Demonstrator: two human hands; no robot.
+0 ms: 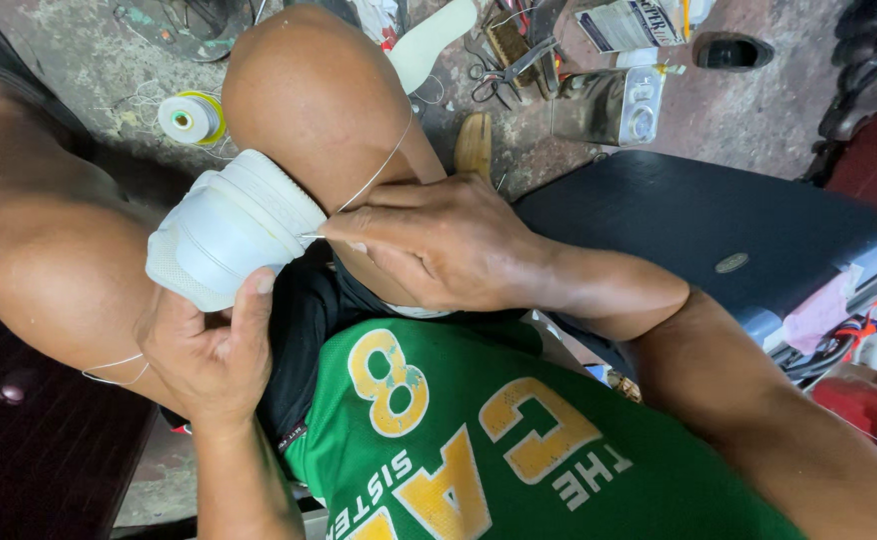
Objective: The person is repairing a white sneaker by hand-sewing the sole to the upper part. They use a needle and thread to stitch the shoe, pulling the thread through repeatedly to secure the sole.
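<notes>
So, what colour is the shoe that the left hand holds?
The shoe is white, sole and upper alike; the head view shows it best, with the left hand under it.

- Left hand (209, 350): low in view, palm turned up, fingers curled, thumb (254, 305) stretched upward and pressing.
- Left forearm: runs straight down to the bottom edge.
- Right hand (429, 245): back facing up, fingertips (344, 228) pinched together, pointing left.
- Right forearm: comes in from the lower right, wrist nearly straight.
- Both knees: raised and bare, either side of the hands.
</notes>
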